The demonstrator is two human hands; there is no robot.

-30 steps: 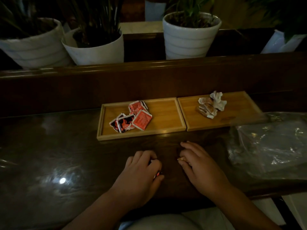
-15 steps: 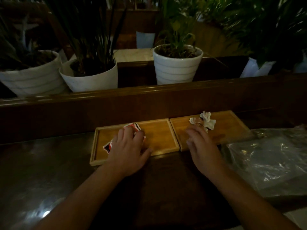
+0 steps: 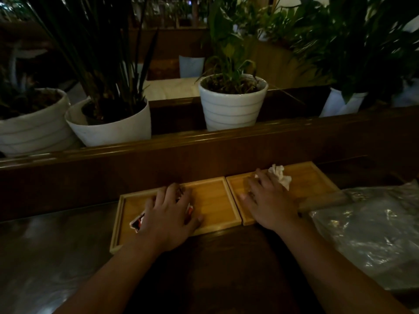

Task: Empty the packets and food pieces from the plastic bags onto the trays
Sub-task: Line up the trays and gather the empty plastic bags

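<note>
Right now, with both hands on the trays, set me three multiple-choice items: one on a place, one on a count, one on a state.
1. Where does the plastic bag lie?
A. right of the right tray
B. on the left tray
C. in a plant pot

2. How many wooden trays are on the table?
A. one
B. two
C. four

3. How does the left hand sit?
A. raised high above the table
B. palm down over the red packets
C. inside the bag

Answers:
1 A: the crumpled bag rests on the table, overlapping the right tray at its near corner.
2 B: the left tray and the right tray sit side by side.
3 B: the red packets peek out beside it, while the right hand covers the pale food pieces.
</note>
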